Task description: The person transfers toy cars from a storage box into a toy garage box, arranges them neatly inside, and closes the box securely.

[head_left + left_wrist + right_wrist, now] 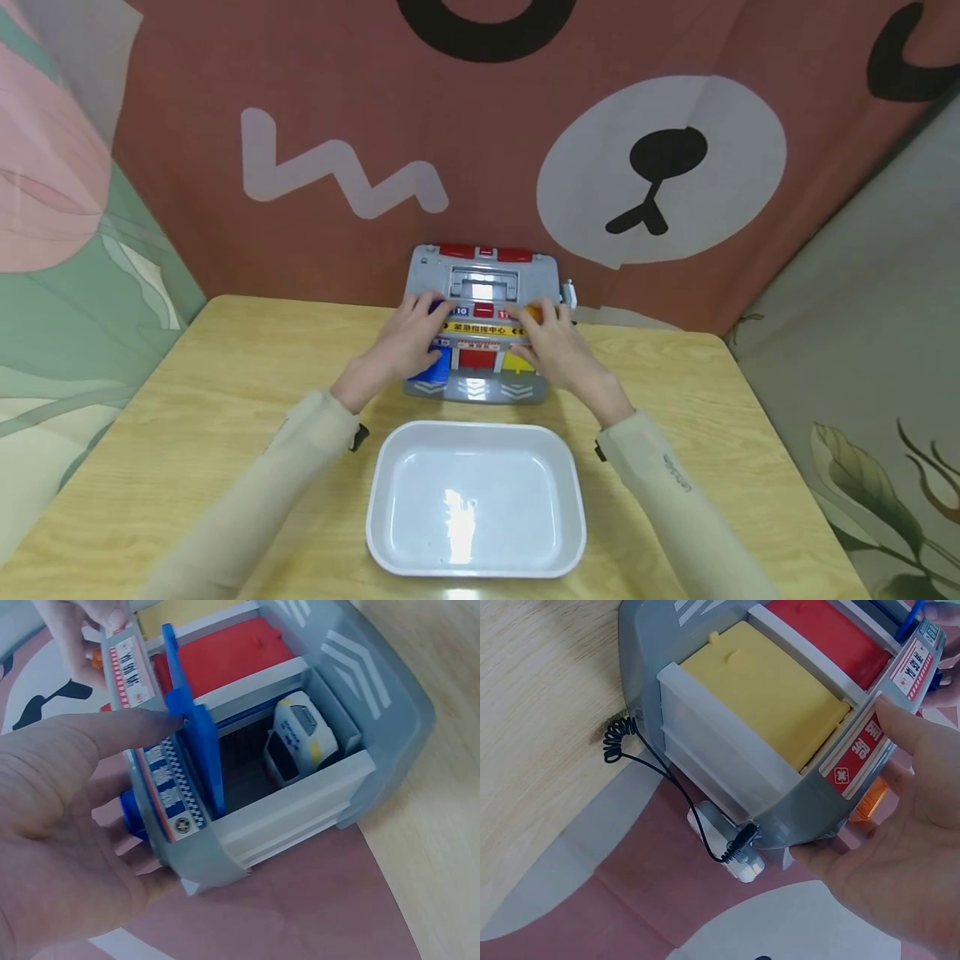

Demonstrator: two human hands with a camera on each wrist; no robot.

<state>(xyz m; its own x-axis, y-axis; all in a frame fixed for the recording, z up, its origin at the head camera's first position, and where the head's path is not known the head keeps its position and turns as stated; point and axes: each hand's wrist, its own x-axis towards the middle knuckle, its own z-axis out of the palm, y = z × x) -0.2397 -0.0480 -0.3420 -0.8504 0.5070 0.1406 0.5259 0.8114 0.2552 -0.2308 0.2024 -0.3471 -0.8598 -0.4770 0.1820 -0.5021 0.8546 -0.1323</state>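
Observation:
Between both hands stands a grey toy garage (427,279) with a handle on top and coloured doors. My left hand (405,342) grips its left side, the thumb by the raised blue door (208,761) and the fingers behind the edge. Inside that bay a white toy car (304,735) shows, tilted. My right hand (562,354) holds the right side, thumb at the red sign (851,761), fingers round the back edge near an orange piece (870,799). In the right wrist view the yellow door (757,694) and red door (825,637) are down.
A white tray (517,500) stands in front of the garage, between the forearms. A white handset (735,862) with a coiled black cord hangs at the garage's right side. Behind the wooden table (285,367) rises a printed cloth backdrop (495,142).

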